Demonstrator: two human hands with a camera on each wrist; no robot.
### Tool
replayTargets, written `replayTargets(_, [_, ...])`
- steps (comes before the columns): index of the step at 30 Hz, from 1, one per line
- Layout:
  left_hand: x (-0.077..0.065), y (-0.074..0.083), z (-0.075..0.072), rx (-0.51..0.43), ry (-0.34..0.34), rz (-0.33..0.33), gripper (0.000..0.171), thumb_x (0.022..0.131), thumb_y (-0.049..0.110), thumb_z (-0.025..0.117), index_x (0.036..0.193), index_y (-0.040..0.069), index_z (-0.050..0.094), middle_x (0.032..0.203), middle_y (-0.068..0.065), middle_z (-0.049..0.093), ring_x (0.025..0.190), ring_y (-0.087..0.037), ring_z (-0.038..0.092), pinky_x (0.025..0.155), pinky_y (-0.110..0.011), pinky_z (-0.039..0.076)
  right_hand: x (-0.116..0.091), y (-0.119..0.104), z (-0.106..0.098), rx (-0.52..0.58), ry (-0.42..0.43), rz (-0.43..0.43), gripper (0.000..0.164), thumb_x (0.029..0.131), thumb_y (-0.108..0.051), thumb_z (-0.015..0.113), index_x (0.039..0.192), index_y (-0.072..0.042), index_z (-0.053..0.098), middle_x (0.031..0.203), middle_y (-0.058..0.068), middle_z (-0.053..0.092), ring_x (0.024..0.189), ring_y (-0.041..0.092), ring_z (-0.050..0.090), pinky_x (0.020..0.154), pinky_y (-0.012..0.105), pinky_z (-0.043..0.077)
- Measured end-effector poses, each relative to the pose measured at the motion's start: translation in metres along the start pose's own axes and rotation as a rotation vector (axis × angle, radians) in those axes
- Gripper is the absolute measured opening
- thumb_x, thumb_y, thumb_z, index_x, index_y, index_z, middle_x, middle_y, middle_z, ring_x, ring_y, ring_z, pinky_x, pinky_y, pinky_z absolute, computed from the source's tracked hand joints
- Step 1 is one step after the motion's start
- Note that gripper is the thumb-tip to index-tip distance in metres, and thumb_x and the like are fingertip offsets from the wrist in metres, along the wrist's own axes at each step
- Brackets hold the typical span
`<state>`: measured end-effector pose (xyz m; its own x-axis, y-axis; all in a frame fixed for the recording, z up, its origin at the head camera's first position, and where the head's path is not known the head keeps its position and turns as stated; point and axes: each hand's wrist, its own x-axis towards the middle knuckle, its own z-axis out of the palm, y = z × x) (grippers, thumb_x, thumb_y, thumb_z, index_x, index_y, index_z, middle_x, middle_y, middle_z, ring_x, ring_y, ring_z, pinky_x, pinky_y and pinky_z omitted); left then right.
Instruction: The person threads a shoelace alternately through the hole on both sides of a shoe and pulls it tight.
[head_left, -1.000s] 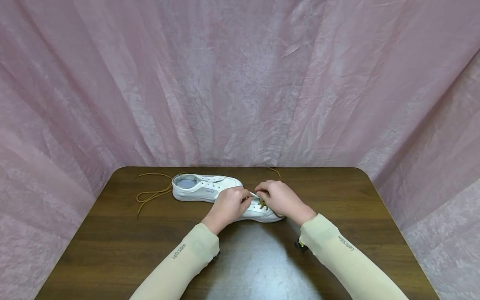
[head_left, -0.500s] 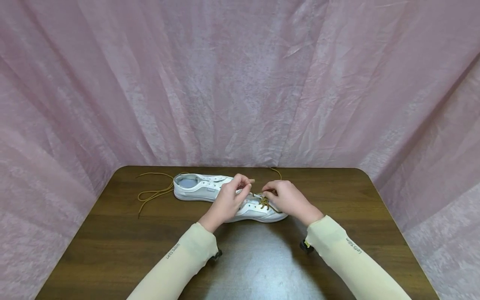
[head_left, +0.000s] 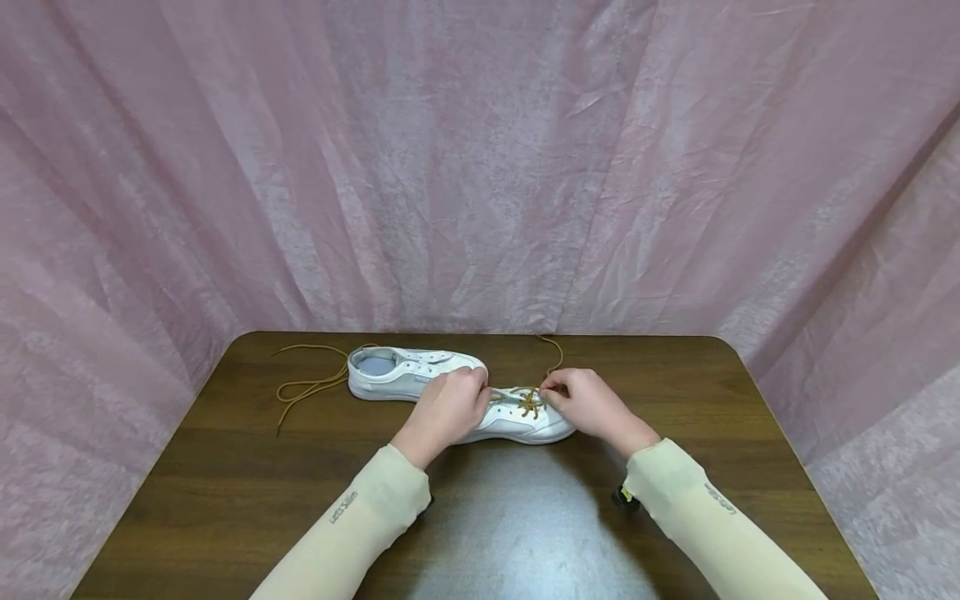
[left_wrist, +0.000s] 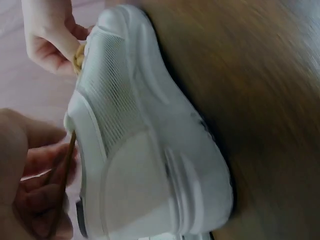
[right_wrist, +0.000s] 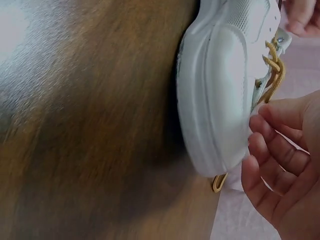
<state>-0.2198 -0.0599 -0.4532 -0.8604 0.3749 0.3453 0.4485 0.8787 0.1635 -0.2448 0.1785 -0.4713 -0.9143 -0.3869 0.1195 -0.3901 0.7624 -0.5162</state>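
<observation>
A white shoe (head_left: 517, 431) lies on its sole, toe to the right, with a mustard-yellow shoelace (head_left: 528, 405) threaded through its front eyelets. My left hand (head_left: 448, 408) is over the rear part of this shoe, fingers curled. In the left wrist view, its thumb and forefinger pinch the lace by the eyelet edge, and a strand (left_wrist: 68, 170) trails across the other fingers. Near the toe, my right hand (head_left: 588, 404) pinches the lace between thumb and forefinger; the right wrist view shows a lace loop (right_wrist: 275, 82) just above those fingertips.
Behind and to the left stands a second white shoe (head_left: 401, 383) with bare eyelets. Another yellow lace (head_left: 307, 387) lies loose beside its heel. A lace end (head_left: 558, 350) reaches the table's back edge, where a pink curtain (head_left: 480, 208) hangs.
My left hand rose off the shoe with a lace end, then came back down onto the shoe's rear part. My right hand shifted slightly right along the lacing.
</observation>
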Motion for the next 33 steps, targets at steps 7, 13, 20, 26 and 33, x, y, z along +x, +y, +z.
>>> replayTargets(7, [-0.005, -0.010, -0.007, 0.055, -0.037, -0.011, 0.019, 0.083, 0.032, 0.065, 0.066, 0.024, 0.062, 0.058, 0.010, 0.053, 0.057, -0.011, 0.056, 0.049, -0.033, 0.041, -0.007, 0.008, 0.002, 0.023, -0.026, 0.011, 0.021, 0.082, -0.040, 0.069, 0.093, -0.023, 0.070, 0.094, -0.009, 0.068, 0.093, 0.010, 0.062, 0.084, 0.034, 0.048])
replayTargets(13, [-0.008, -0.020, -0.015, -0.049, 0.033, -0.058, 0.015, 0.086, 0.031, 0.065, 0.073, 0.023, 0.068, 0.067, 0.008, 0.051, 0.062, -0.010, 0.051, 0.053, -0.029, 0.041, -0.014, 0.012, 0.004, 0.029, -0.057, 0.006, 0.057, 0.060, -0.056, 0.080, 0.105, -0.023, 0.068, 0.103, -0.012, 0.068, 0.100, 0.007, 0.061, 0.088, 0.031, 0.048])
replayTargets(20, [-0.011, -0.029, -0.024, -0.141, 0.204, -0.075, 0.017, 0.090, 0.031, 0.060, 0.079, 0.020, 0.064, 0.069, 0.009, 0.049, 0.061, -0.009, 0.047, 0.052, -0.025, 0.037, -0.016, 0.014, 0.007, 0.031, -0.042, -0.008, 0.066, 0.052, -0.047, 0.087, 0.110, -0.021, 0.067, 0.106, -0.009, 0.068, 0.099, 0.008, 0.061, 0.087, 0.031, 0.047])
replayTargets(26, [-0.013, -0.034, -0.036, -0.169, 0.289, -0.084, 0.017, 0.092, 0.032, 0.058, 0.082, 0.020, 0.064, 0.070, 0.009, 0.050, 0.060, -0.008, 0.046, 0.052, -0.025, 0.037, -0.016, 0.014, 0.006, 0.017, -0.039, 0.009, 0.067, 0.050, -0.047, 0.088, 0.108, -0.022, 0.069, 0.104, -0.009, 0.069, 0.096, 0.008, 0.061, 0.085, 0.031, 0.048])
replayTargets(33, [-0.014, -0.041, -0.041, -0.166, 0.349, -0.099, 0.019, 0.091, 0.033, 0.059, 0.082, 0.019, 0.066, 0.069, 0.009, 0.049, 0.058, -0.007, 0.044, 0.051, -0.024, 0.036, -0.018, 0.011, 0.005, 0.004, -0.051, 0.037, 0.065, 0.048, -0.049, 0.088, 0.104, -0.023, 0.071, 0.099, -0.011, 0.069, 0.092, 0.006, 0.061, 0.082, 0.029, 0.048])
